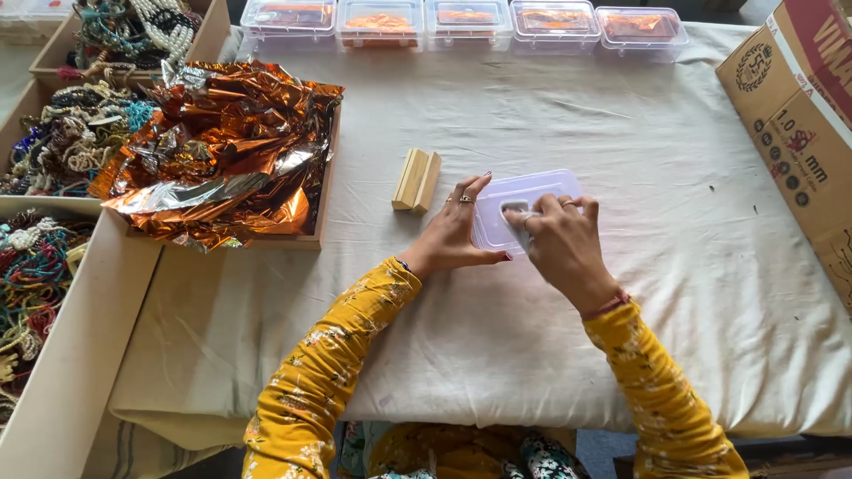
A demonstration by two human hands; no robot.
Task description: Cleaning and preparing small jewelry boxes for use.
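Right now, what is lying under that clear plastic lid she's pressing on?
Under the clear plastic lid only the white cloth shows through. Her left hand and right hand cover its near edge, so anything beneath there is hidden.

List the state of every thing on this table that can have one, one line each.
Clear plastic lid: flat on the cloth, both hands pressing it.
Left hand: open, fingers spread on the lid's left edge.
Right hand: fingertips on the lid's middle.
Wooden block: lying on its side, untouched.
Foil sheets: crumpled, heaped in a wooden tray.
Clear boxes: closed, in a row, orange contents.
Cardboard box: lying tilted at the table's edge.
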